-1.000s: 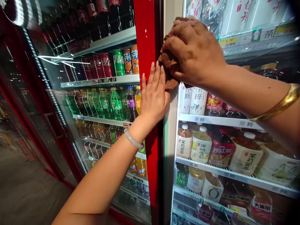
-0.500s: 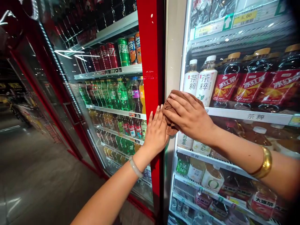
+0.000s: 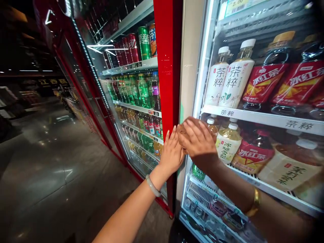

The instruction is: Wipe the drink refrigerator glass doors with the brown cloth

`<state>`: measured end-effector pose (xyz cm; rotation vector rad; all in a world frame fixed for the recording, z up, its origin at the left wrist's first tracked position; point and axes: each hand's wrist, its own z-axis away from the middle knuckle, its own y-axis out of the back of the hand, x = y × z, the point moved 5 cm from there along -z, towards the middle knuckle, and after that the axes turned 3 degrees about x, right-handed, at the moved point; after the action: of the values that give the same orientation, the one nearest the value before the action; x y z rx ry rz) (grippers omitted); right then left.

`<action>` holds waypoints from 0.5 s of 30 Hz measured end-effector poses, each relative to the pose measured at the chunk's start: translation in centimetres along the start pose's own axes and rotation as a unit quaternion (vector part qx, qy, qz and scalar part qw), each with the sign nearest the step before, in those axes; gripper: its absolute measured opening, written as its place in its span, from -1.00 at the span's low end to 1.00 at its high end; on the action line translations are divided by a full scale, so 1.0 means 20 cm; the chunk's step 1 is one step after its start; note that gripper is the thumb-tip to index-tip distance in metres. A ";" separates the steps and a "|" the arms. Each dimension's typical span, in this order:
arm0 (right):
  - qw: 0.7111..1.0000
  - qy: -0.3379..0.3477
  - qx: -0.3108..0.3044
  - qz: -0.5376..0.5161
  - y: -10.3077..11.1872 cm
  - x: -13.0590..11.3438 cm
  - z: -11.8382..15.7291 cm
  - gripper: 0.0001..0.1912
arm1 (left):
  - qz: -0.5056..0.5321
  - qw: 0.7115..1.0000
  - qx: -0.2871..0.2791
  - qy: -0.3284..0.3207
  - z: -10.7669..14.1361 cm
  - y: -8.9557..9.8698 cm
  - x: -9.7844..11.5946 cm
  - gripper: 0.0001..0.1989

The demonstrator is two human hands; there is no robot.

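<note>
A brown cloth (image 3: 182, 133) is bunched under my right hand (image 3: 200, 140), whose fingers lie over it against the edge of the right-hand fridge door. My left hand (image 3: 172, 152) rests beside it with fingers stretched out, by the red frame (image 3: 167, 84) and the beige door frame (image 3: 190, 60). Nothing shows in the left hand. A pale bracelet (image 3: 153, 186) is on my left wrist and a gold one (image 3: 253, 202) on my right.
Behind glass on the right stand white-labelled tea bottles (image 3: 236, 79) and red-labelled bottles (image 3: 265, 81). The left red fridge holds cans (image 3: 144, 43) and green bottles (image 3: 143, 91). A grey floor (image 3: 50, 175) stretches away at the left.
Both hands and the cloth are now lower against the door frames, beside the shelf below the white-labelled tea bottles. The view has shifted, showing more floor at the left.
</note>
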<state>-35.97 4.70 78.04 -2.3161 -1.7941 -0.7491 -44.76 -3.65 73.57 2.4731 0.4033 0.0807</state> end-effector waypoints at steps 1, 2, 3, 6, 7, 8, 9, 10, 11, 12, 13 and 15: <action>1.000 0.002 -0.007 -0.009 0.00 -0.04 0.08 -0.57 | -0.006 1.000 -0.015 0.005 0.08 -0.04 0.02 -0.28; 1.000 0.009 -0.010 -0.025 0.00 -0.08 0.15 -0.57 | -0.012 0.999 -0.031 0.016 0.15 -0.07 0.04 -0.28; 0.999 0.016 -0.011 -0.038 0.01 -0.10 0.20 -0.58 | -0.018 0.999 -0.041 0.021 0.21 -0.09 0.06 -0.28; 0.997 0.034 -0.010 -0.063 0.02 -0.11 0.23 -0.58 | -0.032 0.998 -0.046 0.033 0.26 -0.11 0.10 -0.30; 0.997 0.036 -0.011 -0.065 0.03 -0.09 0.21 -0.58 | -0.034 0.998 -0.041 0.036 0.24 -0.10 0.10 -0.31; 0.997 0.034 -0.015 -0.066 0.03 -0.07 0.17 -0.59 | -0.036 0.998 -0.035 0.036 0.21 -0.08 0.11 -0.32; 0.997 0.030 -0.022 -0.065 0.03 -0.04 0.12 -0.60 | -0.036 0.998 -0.028 0.037 0.18 -0.05 0.11 -0.34; 0.997 0.023 -0.026 -0.063 0.03 -0.02 0.07 -0.61 | -0.036 0.998 -0.020 0.037 0.13 -0.03 0.10 -0.35; 0.998 0.012 -0.031 -0.062 0.03 0.01 0.02 -0.61 | -0.034 0.999 -0.013 0.037 0.09 0.00 0.10 -0.36; 0.997 -0.001 -0.034 -0.062 0.02 0.03 -0.01 -0.61 | -0.030 0.999 -0.005 0.039 0.06 0.02 0.09 -0.36; 0.997 -0.015 -0.037 -0.066 0.01 0.04 -0.03 -0.60 | -0.024 0.999 0.000 0.040 0.04 0.03 0.08 -0.37; 0.996 -0.034 -0.039 -0.079 -0.01 0.02 -0.01 -0.57 | -0.009 0.999 0.000 0.041 0.04 0.02 0.07 -0.36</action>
<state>-36.13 5.14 78.36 -2.2935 -2.0331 -0.7830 -43.29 -3.97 73.12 2.4711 0.4605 0.1749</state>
